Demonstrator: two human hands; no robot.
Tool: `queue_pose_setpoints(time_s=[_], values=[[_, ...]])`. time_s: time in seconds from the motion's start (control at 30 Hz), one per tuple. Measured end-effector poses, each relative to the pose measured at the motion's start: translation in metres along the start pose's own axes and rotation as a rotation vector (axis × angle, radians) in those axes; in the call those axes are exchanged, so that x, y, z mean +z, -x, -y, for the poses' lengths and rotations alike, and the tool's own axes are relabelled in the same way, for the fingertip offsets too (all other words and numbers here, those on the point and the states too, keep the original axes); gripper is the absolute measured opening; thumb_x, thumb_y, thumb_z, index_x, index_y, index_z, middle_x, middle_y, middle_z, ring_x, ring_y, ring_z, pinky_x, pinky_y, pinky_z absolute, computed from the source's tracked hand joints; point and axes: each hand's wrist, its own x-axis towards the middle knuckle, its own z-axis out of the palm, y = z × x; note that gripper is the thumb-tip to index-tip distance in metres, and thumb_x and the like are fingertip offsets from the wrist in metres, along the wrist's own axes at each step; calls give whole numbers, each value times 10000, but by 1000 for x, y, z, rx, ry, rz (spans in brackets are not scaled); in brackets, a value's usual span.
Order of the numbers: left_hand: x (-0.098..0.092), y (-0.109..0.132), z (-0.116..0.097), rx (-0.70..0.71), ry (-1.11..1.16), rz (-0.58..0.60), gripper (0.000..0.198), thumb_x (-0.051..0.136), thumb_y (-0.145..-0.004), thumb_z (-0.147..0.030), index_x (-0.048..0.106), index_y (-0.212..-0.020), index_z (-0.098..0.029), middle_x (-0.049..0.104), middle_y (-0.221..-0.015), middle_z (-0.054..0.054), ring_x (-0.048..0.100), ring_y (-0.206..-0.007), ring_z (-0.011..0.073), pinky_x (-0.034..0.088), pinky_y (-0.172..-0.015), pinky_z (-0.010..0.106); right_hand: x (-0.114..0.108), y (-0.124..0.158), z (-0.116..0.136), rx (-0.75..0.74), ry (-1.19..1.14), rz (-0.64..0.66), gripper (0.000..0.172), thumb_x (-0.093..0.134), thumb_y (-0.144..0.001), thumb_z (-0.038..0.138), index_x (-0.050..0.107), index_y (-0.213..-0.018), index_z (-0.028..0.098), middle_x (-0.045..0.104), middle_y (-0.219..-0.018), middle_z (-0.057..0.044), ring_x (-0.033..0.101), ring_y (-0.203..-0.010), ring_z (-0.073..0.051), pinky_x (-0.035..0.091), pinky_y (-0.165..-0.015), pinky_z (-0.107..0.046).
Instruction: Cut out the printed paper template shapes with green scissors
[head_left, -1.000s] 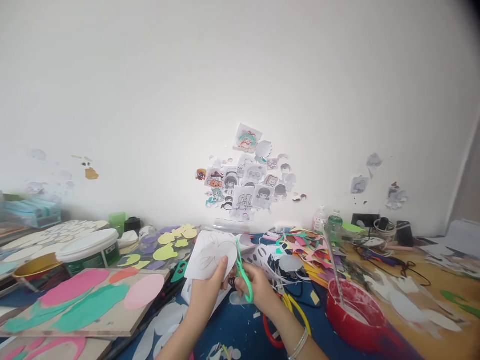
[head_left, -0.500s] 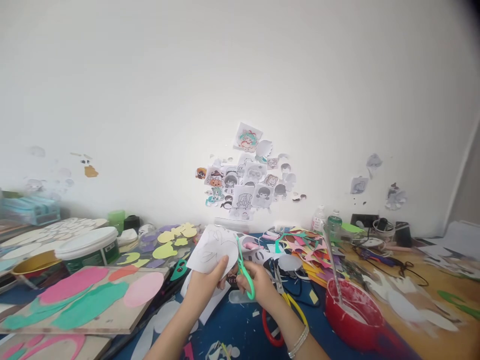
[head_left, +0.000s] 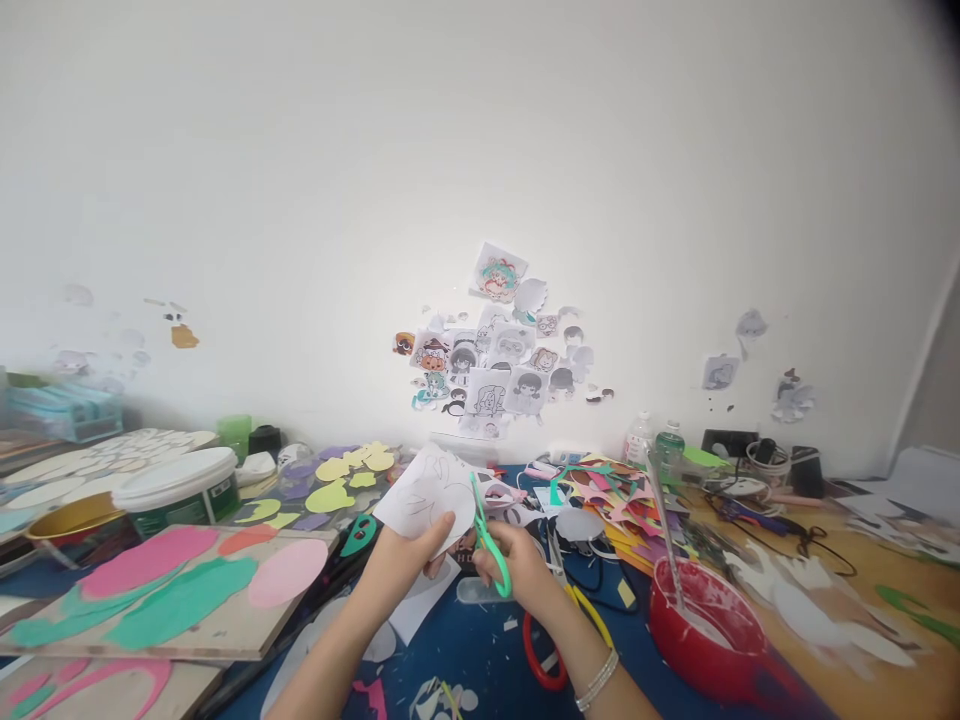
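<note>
My left hand (head_left: 429, 550) pinches a white sheet of paper (head_left: 420, 498) with pencil-like line drawings on it, thumb on top and fingers underneath. The sheet's right side is cut to a curve. My right hand (head_left: 510, 565) grips green-handled scissors (head_left: 491, 545), their blades pointing up and away along the paper's right edge. Below the hands, another white paper (head_left: 421, 603) lies on the blue tabletop (head_left: 457, 670). A second pair of scissors with red and yellow handles (head_left: 541, 660) lies partly hidden under my right forearm.
To the right stands a red pot (head_left: 701, 620) with a spoon in it. Coloured paper scraps (head_left: 619, 510) are heaped behind it. At left are a board (head_left: 285, 600) with pink and green cut-outs and a white-lidded tub (head_left: 176, 480). Drawings (head_left: 487, 395) cover part of the wall.
The paper in my left hand has turned and tilted slightly, its drawn lines now at another angle. The scissors stay at its right edge with my right hand nearly still.
</note>
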Motion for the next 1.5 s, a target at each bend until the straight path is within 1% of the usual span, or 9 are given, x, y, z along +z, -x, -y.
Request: queue_pose_setpoints(time_s=[0.17,0.37,0.5,0.63,0.87,1.03,1.23,1.37,1.5], values=[[-4,-1,1,-12,42,44,289,527,-678,-443,512,-773,-171,404,-354,-89,289,-303,75,295,-376,216,-3,1,-2,18,30,12,347,599,-711,445,571,-822,118,447,-458,45,390,-400,-77,319,-407,-194],[-12,-1,-1,-46,-24,90,264,515,-685,-429,488,-595,-182,354,-310,-84,330,-329,88,341,-440,232,-8,2,-9,49,21,71,394,598,-697,482,582,-849,119,459,-484,34,406,-414,-86,333,-409,-204],[-14,0,-1,-58,-13,92,249,533,-675,-423,514,-672,-174,399,-338,-81,307,-322,78,323,-418,220,-9,2,-10,53,31,88,416,589,-692,511,580,-843,124,447,-470,39,387,-404,-82,313,-399,-202],[-14,2,-4,-60,39,120,259,551,-670,-414,532,-729,-163,474,-407,-58,309,-322,67,293,-384,210,-8,2,-12,25,-1,80,436,575,-694,535,577,-840,125,457,-486,31,403,-421,-87,318,-413,-205],[-16,3,-10,-96,39,127,217,564,-666,-374,557,-687,-158,481,-397,-50,332,-329,73,330,-411,221,-7,2,-10,25,-6,89,404,583,-710,498,580,-850,120,441,-480,40,377,-408,-78,303,-405,-200],[-17,5,-12,-119,83,184,220,573,-665,-358,564,-741,-152,484,-398,-49,310,-326,63,284,-373,202,-7,3,-5,21,-15,111,369,581,-717,488,576,-798,128,437,-506,34,386,-434,-80,299,-413,-197],[-21,2,-9,-164,65,220,256,572,-675,-388,549,-721,-138,515,-444,-33,312,-313,47,235,-351,186,-13,4,-9,67,-19,152,367,600,-718,454,582,-866,118,451,-485,37,394,-425,-81,314,-413,-196],[-20,-1,-6,-168,76,180,328,554,-687,-453,531,-760,-135,524,-467,-26,378,-337,65,291,-365,192,-15,3,-10,83,-19,152,374,618,-698,458,588,-844,115,451,-478,38,402,-419,-81,319,-407,-195],[-19,-2,-6,-159,44,110,380,583,-666,-450,513,-868,-135,576,-545,-6,438,-361,82,357,-385,208,-16,3,-6,108,4,164,387,634,-679,460,596,-840,110,451,-464,42,393,-408,-77,310,-397,-193]])
